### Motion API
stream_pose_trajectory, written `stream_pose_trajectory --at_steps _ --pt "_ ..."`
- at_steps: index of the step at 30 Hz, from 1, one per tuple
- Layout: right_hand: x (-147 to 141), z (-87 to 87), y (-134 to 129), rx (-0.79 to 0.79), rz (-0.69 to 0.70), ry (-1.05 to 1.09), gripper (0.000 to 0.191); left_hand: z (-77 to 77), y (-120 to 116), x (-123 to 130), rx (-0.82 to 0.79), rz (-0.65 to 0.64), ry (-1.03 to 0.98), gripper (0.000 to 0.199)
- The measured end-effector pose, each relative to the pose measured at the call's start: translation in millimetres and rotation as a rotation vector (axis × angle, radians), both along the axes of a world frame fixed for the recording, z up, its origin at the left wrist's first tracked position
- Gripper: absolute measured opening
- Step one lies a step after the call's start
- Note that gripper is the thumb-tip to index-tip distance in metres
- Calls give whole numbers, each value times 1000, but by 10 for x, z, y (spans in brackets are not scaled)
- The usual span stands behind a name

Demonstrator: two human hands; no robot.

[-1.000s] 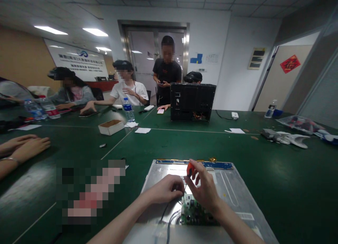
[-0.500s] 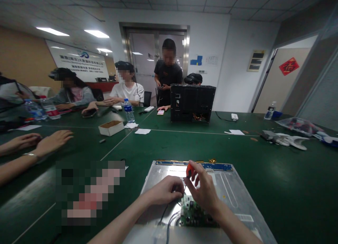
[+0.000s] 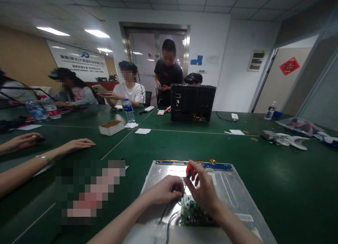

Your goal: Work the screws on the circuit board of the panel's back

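Note:
My right hand (image 3: 204, 187) is closed around the orange-red handle of a screwdriver (image 3: 189, 169), which stands nearly upright with its thin shaft pointing down. The shaft's tip meets the upper left corner of a green circuit board (image 3: 199, 215), as far as I can see. My left hand (image 3: 170, 188) has its fingers curled together right beside the shaft; whatever they pinch is hidden. Under both hands lies a flat metal display panel (image 3: 229, 193), with a blue circuit strip (image 3: 224, 166) along its far edge. Dark cables (image 3: 169, 223) run past the board's left side.
On the left, a co-worker's hands (image 3: 76, 145) rest over the green table (image 3: 126, 145). An open white box (image 3: 111, 128), a water bottle (image 3: 129, 110) and a black computer case (image 3: 192, 103) stand farther back. Plastic-wrapped items (image 3: 301, 126) lie at the right.
My hands and the screwdriver look the same. The co-worker's nearer hand at left has slid to the right, and a small dark piece there is out of sight. A person in white has raised a phone.

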State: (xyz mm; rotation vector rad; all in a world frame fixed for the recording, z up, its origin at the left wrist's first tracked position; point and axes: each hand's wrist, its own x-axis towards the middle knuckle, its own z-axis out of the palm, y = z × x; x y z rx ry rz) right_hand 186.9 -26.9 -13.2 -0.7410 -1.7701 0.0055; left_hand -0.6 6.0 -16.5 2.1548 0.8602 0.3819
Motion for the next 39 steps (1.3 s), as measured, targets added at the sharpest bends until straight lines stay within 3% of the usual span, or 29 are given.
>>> stream_pose_trajectory --at_steps 30,39 --pt "-23 33 -15 21 -14 -3 55 -5 4 -2 16 -8 7 12" --pt "-12 36 -43 -7 -18 -3 64 7 0 6 4 -15 -17 11"
